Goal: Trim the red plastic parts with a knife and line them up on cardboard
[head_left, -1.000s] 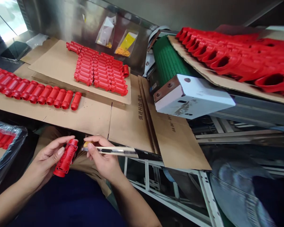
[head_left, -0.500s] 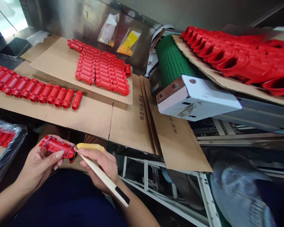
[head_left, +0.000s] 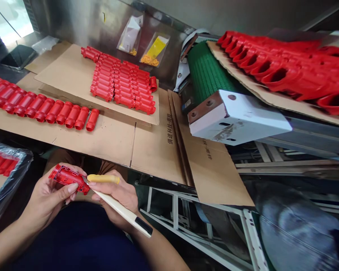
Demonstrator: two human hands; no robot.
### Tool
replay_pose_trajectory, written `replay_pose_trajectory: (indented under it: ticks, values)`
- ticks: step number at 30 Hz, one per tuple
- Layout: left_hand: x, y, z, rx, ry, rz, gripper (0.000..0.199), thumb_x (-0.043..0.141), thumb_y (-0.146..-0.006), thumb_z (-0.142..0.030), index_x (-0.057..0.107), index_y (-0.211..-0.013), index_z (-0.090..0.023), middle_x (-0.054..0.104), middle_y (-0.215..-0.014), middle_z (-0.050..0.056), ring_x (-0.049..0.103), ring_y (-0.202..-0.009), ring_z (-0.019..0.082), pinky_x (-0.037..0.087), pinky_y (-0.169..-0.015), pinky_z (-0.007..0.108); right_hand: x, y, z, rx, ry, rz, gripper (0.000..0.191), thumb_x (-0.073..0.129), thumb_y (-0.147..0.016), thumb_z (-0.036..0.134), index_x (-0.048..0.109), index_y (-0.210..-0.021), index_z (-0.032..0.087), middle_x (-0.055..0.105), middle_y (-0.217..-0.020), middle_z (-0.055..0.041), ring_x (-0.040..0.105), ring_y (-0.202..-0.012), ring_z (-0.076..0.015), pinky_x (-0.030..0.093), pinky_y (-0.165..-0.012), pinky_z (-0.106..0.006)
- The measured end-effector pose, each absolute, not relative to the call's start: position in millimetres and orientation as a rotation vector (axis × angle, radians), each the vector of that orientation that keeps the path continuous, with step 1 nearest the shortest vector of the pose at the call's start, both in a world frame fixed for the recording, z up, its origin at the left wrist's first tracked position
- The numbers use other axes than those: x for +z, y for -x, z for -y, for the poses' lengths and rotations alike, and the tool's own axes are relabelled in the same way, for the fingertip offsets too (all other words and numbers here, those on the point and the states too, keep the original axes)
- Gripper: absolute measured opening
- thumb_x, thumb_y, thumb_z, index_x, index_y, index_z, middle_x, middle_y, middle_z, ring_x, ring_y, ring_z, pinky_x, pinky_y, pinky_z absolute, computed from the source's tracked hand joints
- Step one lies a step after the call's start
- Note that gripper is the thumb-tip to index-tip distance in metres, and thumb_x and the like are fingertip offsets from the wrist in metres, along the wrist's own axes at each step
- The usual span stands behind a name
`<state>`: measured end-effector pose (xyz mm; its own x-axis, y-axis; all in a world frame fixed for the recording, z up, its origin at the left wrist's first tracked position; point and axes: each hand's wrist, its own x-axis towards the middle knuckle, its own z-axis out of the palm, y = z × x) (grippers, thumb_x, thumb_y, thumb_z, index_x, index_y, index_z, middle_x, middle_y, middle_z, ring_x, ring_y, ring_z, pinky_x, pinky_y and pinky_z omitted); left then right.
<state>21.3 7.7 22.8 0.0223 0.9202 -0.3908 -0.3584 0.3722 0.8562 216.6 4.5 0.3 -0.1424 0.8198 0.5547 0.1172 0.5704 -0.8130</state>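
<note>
My left hand [head_left: 52,194] is closed around a red plastic part [head_left: 68,177], its hollow side with a dark outline facing up. My right hand [head_left: 121,195] grips a white-handled knife [head_left: 124,210] with a black end, and a yellow cover sits on one finger. The tool's tip touches the right end of the red part. Beyond my hands, a row of red tubes [head_left: 55,111] lies on the cardboard-covered table [head_left: 101,140]. Several ribbed red parts stand in columns on a cardboard sheet [head_left: 62,71] behind them.
A green conveyor [head_left: 205,71] with a white bracket [head_left: 237,118] is at the right, bearing red parts [head_left: 296,71] on cardboard. A plastic-lined bin [head_left: 19,169] is at the left. Two small bags hang on the metal wall. A person's denim-clad leg [head_left: 296,222] is lower right.
My right hand and the knife have shifted slightly left, the tip now over the red part's right end. The red part has tilted a little in my left hand.
</note>
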Motion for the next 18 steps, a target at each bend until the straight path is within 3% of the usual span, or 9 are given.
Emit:
replay_pose_trajectory:
  ticks: [18]
  values:
    - [21, -18, -7, 1.117, -0.553, -1.071, 0.028, 0.096, -0.075, -0.028, 0.083, -0.098, -0.018, 0.080, -0.103, 0.011, 0.060, -0.059, 0.011, 0.049, -0.050, 0.021, 4, -217, 7, 0.854, 0.892, 1.566, 0.017, 0.073, -0.104, 0.021, 0.075, -0.121, 0.022, 0.083, -0.120, -0.0117, 0.080, -0.113, -0.0229, 0.067, -0.096, -0.038]
